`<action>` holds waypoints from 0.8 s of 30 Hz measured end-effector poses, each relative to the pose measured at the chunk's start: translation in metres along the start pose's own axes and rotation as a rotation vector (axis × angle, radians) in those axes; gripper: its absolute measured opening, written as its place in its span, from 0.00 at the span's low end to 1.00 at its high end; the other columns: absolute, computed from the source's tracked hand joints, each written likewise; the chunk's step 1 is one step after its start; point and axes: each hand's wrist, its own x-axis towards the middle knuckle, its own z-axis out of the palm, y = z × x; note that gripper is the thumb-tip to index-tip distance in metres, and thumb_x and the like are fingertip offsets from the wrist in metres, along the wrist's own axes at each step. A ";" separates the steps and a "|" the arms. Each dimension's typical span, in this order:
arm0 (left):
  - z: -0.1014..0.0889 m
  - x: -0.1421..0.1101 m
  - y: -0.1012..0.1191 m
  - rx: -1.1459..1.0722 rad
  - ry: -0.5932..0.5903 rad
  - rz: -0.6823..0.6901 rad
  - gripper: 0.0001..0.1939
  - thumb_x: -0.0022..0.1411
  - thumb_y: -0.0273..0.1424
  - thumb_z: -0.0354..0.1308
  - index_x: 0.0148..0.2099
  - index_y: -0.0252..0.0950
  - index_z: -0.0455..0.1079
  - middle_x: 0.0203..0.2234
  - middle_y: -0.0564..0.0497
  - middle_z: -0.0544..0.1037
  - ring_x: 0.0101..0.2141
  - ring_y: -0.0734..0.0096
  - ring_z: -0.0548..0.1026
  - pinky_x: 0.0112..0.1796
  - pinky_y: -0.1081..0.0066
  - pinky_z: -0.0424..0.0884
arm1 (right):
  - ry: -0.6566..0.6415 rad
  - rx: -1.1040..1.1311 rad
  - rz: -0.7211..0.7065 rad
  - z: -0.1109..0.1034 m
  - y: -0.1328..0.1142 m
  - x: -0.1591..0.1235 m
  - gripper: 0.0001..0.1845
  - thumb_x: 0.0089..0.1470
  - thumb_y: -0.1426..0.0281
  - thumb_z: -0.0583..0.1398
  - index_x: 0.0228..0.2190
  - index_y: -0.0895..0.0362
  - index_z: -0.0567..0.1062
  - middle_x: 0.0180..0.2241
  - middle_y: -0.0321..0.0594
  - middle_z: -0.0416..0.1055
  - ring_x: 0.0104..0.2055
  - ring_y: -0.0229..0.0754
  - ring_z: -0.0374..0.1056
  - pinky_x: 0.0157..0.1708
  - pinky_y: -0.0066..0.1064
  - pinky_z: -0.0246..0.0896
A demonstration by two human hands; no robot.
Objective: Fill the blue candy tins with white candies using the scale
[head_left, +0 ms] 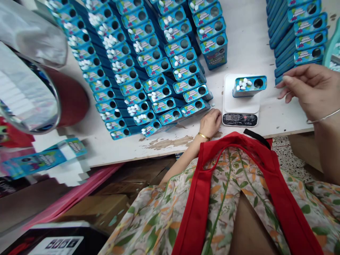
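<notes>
Head view: blue tin [253,87] upright on white scale [240,106], both hands off it

Blue tin: one, lid uppermost; apart from either hand, presumably to load the scale with nothing else.

White tablets [243,84]: small cluster on that lid, beside the round opening; likely placed for a short push to the hole.

Display [233,118]: near side of the scale, facing the wearer, probably for easy reading; figures too blurred to quote.

Left hand [211,122]: resting on the bench [241,35], just beside the scale; grip loosely curled, contents, if any, hidden.

Right hand [305,88]: near the right-side tins [309,39]; grip nearly closed, thumb and forefinger close together; impossible to tell whether pinching a tablet.

Rows of tins [155,83]: many, lids up, packed close; tablets on some lids; probably ranked for orderly picking.

Teal basin [332,42]: far right, partly in view; seemingly kept within right-hand reach.
</notes>
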 end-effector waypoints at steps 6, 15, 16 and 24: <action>-0.011 -0.004 0.013 -0.098 0.286 0.221 0.14 0.75 0.37 0.47 0.47 0.36 0.71 0.37 0.46 0.77 0.37 0.67 0.75 0.41 0.68 0.69 | -0.071 -0.517 -0.332 0.032 -0.003 0.005 0.09 0.60 0.61 0.66 0.36 0.53 0.82 0.37 0.45 0.72 0.34 0.41 0.67 0.40 0.38 0.66; -0.054 0.035 0.070 0.023 0.261 0.298 0.40 0.64 0.61 0.54 0.69 0.42 0.61 0.68 0.40 0.62 0.73 0.42 0.48 0.69 0.42 0.45 | 0.018 -0.359 -0.255 0.040 0.030 -0.003 0.27 0.68 0.50 0.49 0.60 0.48 0.69 0.48 0.47 0.72 0.45 0.50 0.73 0.50 0.46 0.67; -0.054 0.038 0.074 0.033 0.251 0.308 0.40 0.64 0.61 0.55 0.68 0.42 0.61 0.69 0.40 0.62 0.73 0.43 0.48 0.70 0.41 0.43 | 0.006 -0.327 -0.207 0.041 0.033 -0.004 0.28 0.68 0.49 0.48 0.62 0.47 0.67 0.48 0.46 0.72 0.41 0.47 0.73 0.46 0.43 0.68; -0.045 0.058 0.096 0.027 0.188 0.409 0.38 0.63 0.60 0.56 0.66 0.43 0.64 0.68 0.41 0.64 0.73 0.41 0.50 0.69 0.36 0.41 | -0.096 -0.215 -0.062 0.044 0.036 -0.008 0.33 0.67 0.48 0.50 0.69 0.41 0.55 0.49 0.43 0.75 0.39 0.48 0.73 0.42 0.41 0.65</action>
